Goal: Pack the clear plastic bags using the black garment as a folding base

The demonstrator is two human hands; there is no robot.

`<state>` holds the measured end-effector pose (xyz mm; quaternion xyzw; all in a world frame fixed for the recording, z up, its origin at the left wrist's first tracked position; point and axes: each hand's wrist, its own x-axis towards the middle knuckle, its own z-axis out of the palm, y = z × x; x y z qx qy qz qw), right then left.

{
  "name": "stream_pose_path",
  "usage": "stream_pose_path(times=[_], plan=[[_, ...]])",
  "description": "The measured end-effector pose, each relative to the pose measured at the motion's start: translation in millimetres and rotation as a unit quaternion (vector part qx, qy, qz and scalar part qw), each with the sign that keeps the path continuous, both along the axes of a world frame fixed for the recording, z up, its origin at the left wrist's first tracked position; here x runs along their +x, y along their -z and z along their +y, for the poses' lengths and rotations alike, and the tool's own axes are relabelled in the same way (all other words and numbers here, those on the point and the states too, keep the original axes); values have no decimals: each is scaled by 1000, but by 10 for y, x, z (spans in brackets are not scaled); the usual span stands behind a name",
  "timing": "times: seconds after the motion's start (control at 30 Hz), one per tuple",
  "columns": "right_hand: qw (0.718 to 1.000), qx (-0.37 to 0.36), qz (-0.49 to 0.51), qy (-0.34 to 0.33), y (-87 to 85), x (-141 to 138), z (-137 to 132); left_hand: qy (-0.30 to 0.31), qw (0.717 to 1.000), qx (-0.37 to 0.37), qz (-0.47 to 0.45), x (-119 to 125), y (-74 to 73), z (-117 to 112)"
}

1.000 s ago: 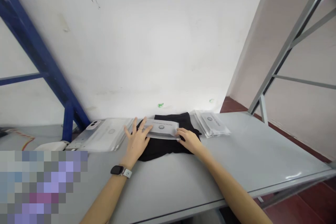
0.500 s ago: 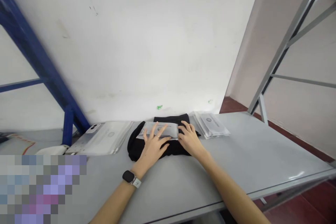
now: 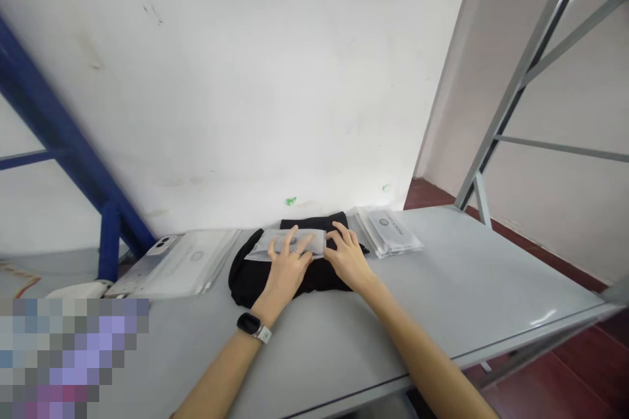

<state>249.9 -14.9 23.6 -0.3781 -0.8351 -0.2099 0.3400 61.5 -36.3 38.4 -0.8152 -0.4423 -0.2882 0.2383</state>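
The left hand (image 3: 284, 273) now spreads its fingers over the middle of the pouch (image 3: 263, 246), off its left end; black cloth (image 3: 242, 280) now shows left of those fingers.

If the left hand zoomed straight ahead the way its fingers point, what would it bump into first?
Probably the black cloth just behind the frosted bag under the left hand, then the white wall. Depth is unclear, so it might skim over the cloth.

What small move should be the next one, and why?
Perhaps the left hand should fold the left edge of the black cloth over the pouch: it lies on the cloth, which extends beyond its left end, and the right hand, at the pouch's right end, seems placed to steady it.
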Motion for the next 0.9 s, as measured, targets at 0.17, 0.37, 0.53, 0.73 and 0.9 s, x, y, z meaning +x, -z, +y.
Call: stream_pose_path(times=[0.17,0.37,0.53,0.73,0.9], plan=[[996,-4,30,80,-5,169,101,-58,998,-6,-16,-302,-115,52],[990,-11,46,131,31,260,169,-85,996,-25,-10,-495,-173,72],[989,-14,46,142,66,267,170,-90,995,-41,-10,-557,-190,79],[987,-13,47,153,93,280,182,-89,994,-62,-3,-639,-193,87],[988,-7,52,146,126,277,191,-88,993,-72,-1,-674,-164,103]])
